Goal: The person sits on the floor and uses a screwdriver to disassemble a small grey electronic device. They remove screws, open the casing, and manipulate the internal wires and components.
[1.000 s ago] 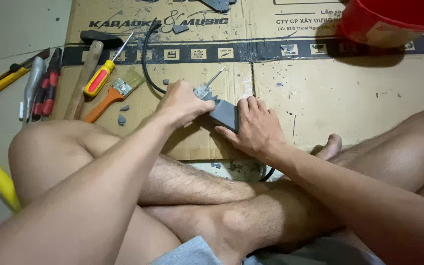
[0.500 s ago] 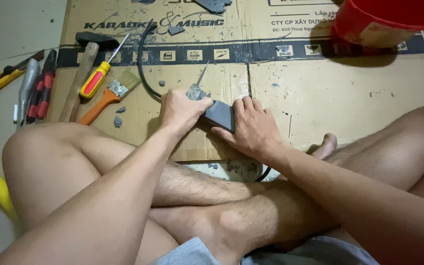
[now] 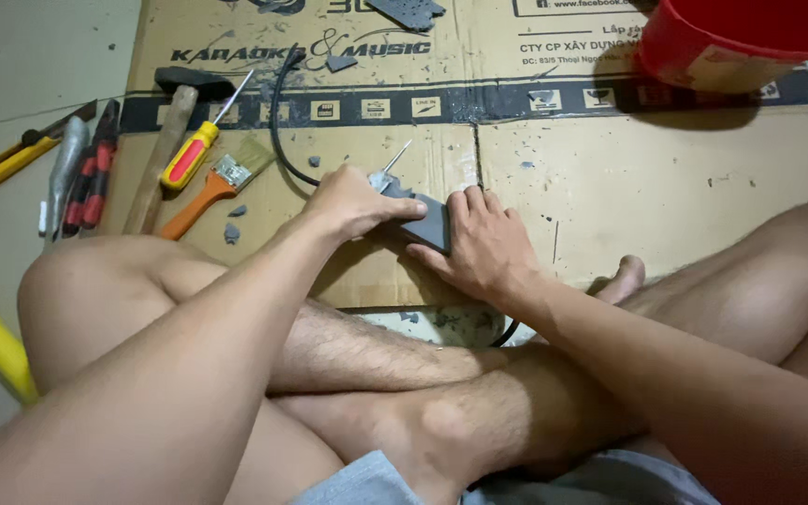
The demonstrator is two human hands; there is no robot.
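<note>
My left hand (image 3: 353,201) is closed over a thin metal tool (image 3: 395,161) at the near corner of the small grey block (image 3: 427,223); only the bright tip pokes out past my knuckles. My right hand (image 3: 479,245) lies flat, fingers together, pinning the block to the cardboard sheet (image 3: 666,178) on the floor.

Since a second ago: both hands sit in the same hold, the block has not shifted under my right palm. The tool tip has stayed at about the same slant. Reads as steady working at one spot, grip unchanged.

Beyond my left hand: black cable (image 3: 278,131) curving away. Further left of it: orange-handled brush (image 3: 212,187), yellow-and-red screwdriver (image 3: 194,150), hammer (image 3: 165,140), red-handled pliers (image 3: 91,178). Grey chips (image 3: 233,232) scattered near the brush. Far off past my right hand: red bucket (image 3: 731,42).
</note>
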